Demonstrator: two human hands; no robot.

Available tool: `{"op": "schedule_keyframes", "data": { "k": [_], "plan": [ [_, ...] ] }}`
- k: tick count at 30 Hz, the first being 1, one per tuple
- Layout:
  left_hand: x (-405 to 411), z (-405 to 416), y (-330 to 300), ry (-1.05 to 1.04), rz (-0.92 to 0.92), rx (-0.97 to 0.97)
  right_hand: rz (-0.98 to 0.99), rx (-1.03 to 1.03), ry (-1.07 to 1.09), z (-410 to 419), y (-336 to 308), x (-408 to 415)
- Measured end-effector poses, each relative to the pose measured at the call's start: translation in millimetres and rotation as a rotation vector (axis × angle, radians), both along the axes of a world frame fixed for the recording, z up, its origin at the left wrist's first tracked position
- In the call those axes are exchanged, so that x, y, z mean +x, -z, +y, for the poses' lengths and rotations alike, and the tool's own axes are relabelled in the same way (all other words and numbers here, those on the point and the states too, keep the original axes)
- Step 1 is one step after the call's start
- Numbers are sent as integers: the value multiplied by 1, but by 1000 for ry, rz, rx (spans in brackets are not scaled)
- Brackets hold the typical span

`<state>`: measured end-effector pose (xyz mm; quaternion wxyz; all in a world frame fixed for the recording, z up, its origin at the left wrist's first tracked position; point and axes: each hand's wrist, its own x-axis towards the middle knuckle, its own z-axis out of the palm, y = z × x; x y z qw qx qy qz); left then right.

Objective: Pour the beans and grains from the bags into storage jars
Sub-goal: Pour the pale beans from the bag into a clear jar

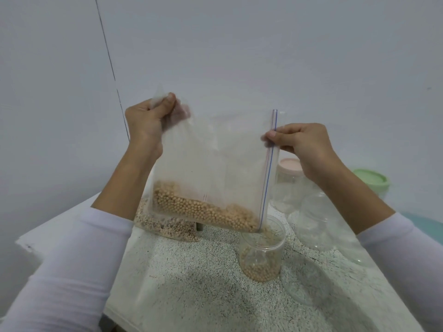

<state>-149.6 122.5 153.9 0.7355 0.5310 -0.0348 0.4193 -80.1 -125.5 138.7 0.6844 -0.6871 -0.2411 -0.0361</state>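
1. While the zip-lock bag (213, 168) is held tilted above the speckled table (191, 283), its lower right corner is set over the mouth of the open jar (262, 250), near and right of centre, and soybeans (203, 209) are being fed into it.
2. The far left corner of the bag is pinched in the left hand (148, 121); the zip strip on the right edge is pinched by the right hand (304, 142).
3. The film is judged soft, thin and slippery, so grips at the corner and the stiffer zip strip seem best.
4. The beans are judged a light, shifting load that slides toward the low corner; a gentle tilt is advised.
5. The jar, about a third full, looks light, easily tipped plastic.
6. A second bag of grain (165, 226) lies behind, at left; empty jars (314, 224) stand at right.
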Motion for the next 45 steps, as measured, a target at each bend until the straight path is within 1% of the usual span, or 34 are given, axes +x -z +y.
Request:
{"op": "schedule_keyframes", "data": {
  "k": [6,10,22,26,28,31,34,37,41,44,45],
  "plan": [
    [-1,-1,0,-24,-12,-34,1,11,14,-3,0,0],
    [-3,-2,1,-18,-9,-20,-9,18,11,-2,0,-2],
    [-9,2,0,-107,-28,-74,-21,83,45,2,-2,-6],
    [-11,3,-1,-107,-17,-31,-10,45,15,5,-4,-7],
    [-11,4,-1,-142,-24,-55,-26,66,36,5,-3,-7],
    [-12,3,-1,-120,-7,-44,-14,42,12,5,-2,-7],
    [-13,7,3,-146,-8,-90,-22,67,26,5,-2,-6],
    [-15,5,3,-122,-11,-72,-29,50,-1,5,-4,-7],
    [-16,5,1,-210,-37,-112,-40,74,4,6,-7,-7],
    [-15,5,1,-186,-22,-81,-29,46,-20,6,-5,-7],
    [-16,4,2,-209,-22,-84,-27,45,-15,6,-4,-7]
  ]
}}
